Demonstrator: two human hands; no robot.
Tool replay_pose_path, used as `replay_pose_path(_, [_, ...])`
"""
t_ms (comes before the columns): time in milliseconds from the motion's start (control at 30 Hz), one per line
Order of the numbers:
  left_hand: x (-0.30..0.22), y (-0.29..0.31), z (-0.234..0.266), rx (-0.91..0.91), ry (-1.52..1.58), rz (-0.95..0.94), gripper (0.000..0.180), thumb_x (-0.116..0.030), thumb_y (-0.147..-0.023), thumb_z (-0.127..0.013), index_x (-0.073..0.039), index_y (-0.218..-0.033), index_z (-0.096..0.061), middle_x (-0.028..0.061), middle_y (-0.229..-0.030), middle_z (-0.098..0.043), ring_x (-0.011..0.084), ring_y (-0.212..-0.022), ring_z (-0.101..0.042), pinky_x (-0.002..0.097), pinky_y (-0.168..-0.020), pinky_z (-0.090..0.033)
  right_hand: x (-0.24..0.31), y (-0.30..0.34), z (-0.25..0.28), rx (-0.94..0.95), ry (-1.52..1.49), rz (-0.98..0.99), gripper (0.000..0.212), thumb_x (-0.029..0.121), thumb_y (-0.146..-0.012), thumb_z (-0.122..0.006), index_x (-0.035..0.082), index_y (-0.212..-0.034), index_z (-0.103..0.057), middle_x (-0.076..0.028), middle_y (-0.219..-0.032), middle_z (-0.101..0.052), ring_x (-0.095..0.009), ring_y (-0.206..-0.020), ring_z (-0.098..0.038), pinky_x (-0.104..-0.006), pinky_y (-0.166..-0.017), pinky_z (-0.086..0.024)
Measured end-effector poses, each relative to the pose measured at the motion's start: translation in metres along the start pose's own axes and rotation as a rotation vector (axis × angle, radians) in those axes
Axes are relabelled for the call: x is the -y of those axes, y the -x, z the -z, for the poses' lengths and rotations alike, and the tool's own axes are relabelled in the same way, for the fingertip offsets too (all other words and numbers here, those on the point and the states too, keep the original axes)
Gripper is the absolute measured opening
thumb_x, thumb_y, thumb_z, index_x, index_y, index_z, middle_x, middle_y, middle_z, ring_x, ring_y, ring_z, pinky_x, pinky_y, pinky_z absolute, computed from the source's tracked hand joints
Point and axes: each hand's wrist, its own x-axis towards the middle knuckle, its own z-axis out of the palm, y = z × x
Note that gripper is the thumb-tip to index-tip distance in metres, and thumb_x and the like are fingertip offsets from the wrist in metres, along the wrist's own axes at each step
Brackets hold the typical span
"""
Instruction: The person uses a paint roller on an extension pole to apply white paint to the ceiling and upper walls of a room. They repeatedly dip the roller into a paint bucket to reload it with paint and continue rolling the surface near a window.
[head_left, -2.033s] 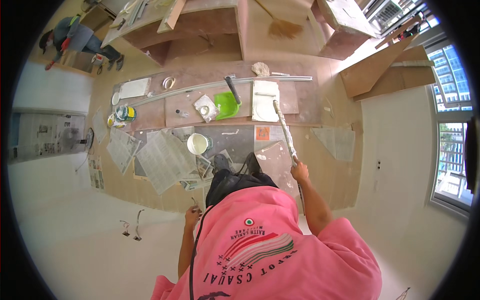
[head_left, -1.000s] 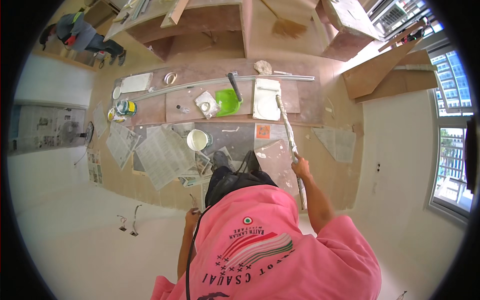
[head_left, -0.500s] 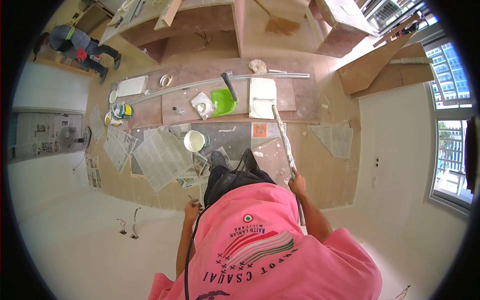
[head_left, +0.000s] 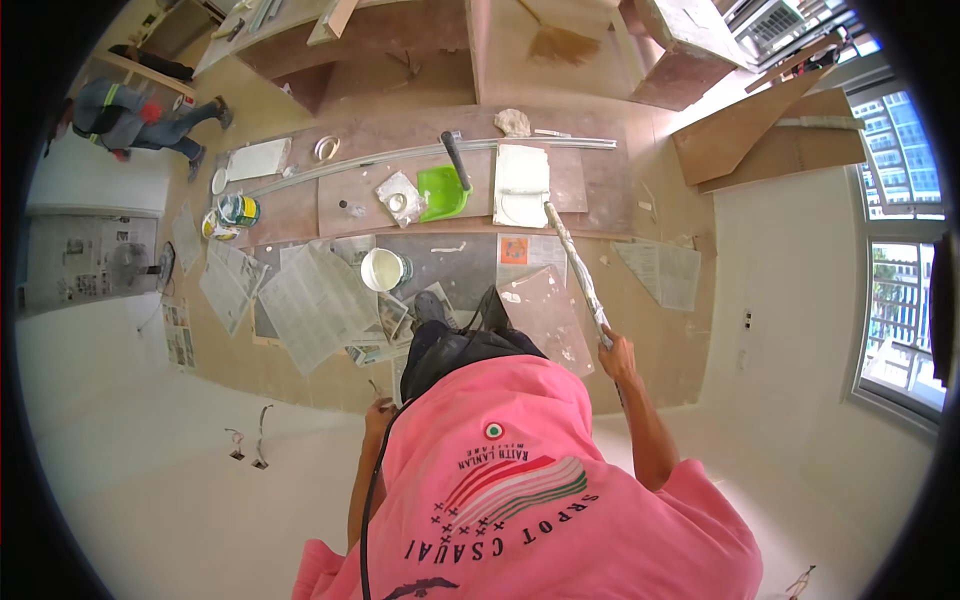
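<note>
My right hand (head_left: 618, 358) is wrapped round a long paint roller pole (head_left: 575, 262), coated in whitish paint. The pole slants away to a white paint tray (head_left: 508, 212), where the roller (head_left: 522, 188) lies, white on white. Down by my left side, my left hand (head_left: 380, 412) has its fingers curled, and a thin stick-like thing pokes up from them, too small to name. A green dustpan (head_left: 438, 198) with a dark handle lies left of the tray. Nearer to me stands a white bucket (head_left: 384, 270) holding whitish stuff.
Newspaper sheets (head_left: 315, 305) and boards (head_left: 545, 318) cover parts of the floor. Long metal strips (head_left: 400, 158) lie behind the tray. Paint cans (head_left: 238, 210) stand at left. Another person (head_left: 140, 115) bends at the far left. Brown panels (head_left: 760, 140) lean by the windows.
My right hand has shifted slightly right and nearer with the pole, and the roller still lies on the tray. At far left, the other person has moved a little left.
</note>
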Motion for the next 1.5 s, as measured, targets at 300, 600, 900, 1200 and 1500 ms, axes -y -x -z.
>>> replay_pose_path(300, [-0.015, -0.008, -0.001, -0.007, 0.043, 0.036, 0.038, -0.016, -0.085, -0.065, 0.002, -0.118, -0.062, 0.0193, -0.091, -0.071, 0.0234, -0.08, -0.07, 0.033, -0.075, -0.054, -0.028, 0.019, -0.016, -0.079, 0.034, 0.072, 0.048, 0.013, -0.079, -0.058, 0.007, -0.127, -0.06, -0.031, -0.078, -0.062, -0.037, -0.071, -0.067, -0.0426, -0.065, -0.049])
replay_pose_path(600, [-0.003, 0.004, -0.009, -0.035, 0.054, 0.072, 0.034, -0.016, -0.086, -0.065, 0.0, -0.116, -0.063, 0.0179, -0.091, -0.072, 0.0213, -0.08, -0.07, 0.0321, -0.075, -0.055, 0.002, -0.05, -0.016, -0.039, 0.066, 0.064, 0.048, 0.012, -0.079, -0.058, 0.01, -0.127, -0.061, -0.033, -0.085, -0.062, -0.04, -0.08, -0.067, -0.0446, -0.07, -0.05])
replay_pose_path(900, [-0.009, 0.031, -0.002, -0.035, 0.033, 0.085, 0.035, -0.016, -0.086, -0.064, 0.0, -0.118, -0.063, 0.019, -0.095, -0.071, 0.0216, -0.088, -0.069, 0.0316, -0.077, -0.053, 0.018, -0.078, -0.039, -0.011, 0.069, 0.049, 0.056, 0.012, -0.076, -0.057, 0.015, -0.132, -0.057, -0.031, -0.09, -0.065, -0.042, -0.086, -0.066, -0.046, -0.08, -0.052])
replay_pose_path(1200, [0.001, 0.019, -0.011, -0.015, 0.032, 0.061, 0.036, -0.015, -0.085, -0.064, 0.001, -0.118, -0.062, 0.0184, -0.093, -0.072, 0.0229, -0.085, -0.07, 0.0325, -0.075, -0.054, -0.002, 0.005, -0.042, -0.02, 0.013, -0.006, 0.053, 0.011, -0.077, -0.059, 0.01, -0.131, -0.058, -0.031, -0.079, -0.063, -0.037, -0.069, -0.067, -0.0441, -0.065, -0.051])
replay_pose_path(1500, [-0.011, 0.017, -0.003, -0.02, 0.218, 0.154, 0.038, -0.014, -0.088, -0.063, 0.0, -0.123, -0.059, 0.0176, -0.094, -0.071, 0.0219, -0.078, -0.07, 0.0329, -0.067, -0.055, 0.032, -0.055, -0.025, -0.142, 0.024, 0.11, 0.048, 0.011, -0.077, -0.059, 0.005, -0.125, -0.062, -0.034, -0.086, -0.062, -0.039, -0.077, -0.068, -0.0434, -0.071, -0.051])
